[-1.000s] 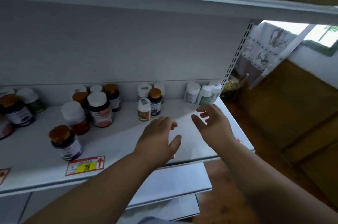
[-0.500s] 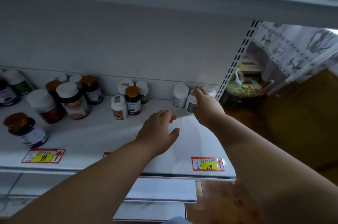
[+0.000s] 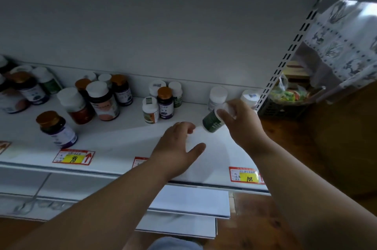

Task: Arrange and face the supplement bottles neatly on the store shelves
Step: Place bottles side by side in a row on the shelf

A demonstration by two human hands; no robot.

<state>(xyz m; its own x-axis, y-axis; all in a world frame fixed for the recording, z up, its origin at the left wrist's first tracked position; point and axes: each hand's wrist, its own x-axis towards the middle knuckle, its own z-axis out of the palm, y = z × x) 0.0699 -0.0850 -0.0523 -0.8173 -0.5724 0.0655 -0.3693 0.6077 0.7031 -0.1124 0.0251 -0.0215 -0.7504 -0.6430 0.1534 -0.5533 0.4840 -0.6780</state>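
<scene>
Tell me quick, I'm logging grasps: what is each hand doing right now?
Left hand: open, holding nothing, over the shelf.
Right hand: gripping the green bottle by its white cap, bottle tilted.

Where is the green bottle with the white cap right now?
The green bottle is tilted in the right hand, held by its white cap, over the right end of the shelf, just in front of two white bottles.

Dim and grey here, daylight spilling in from the right past the curtain [image 3: 344, 45], brightest on the shelf [image 3: 122, 141] near its right end (labels soft, unreadable); wide-angle bend curves the shelf's front edge
</scene>
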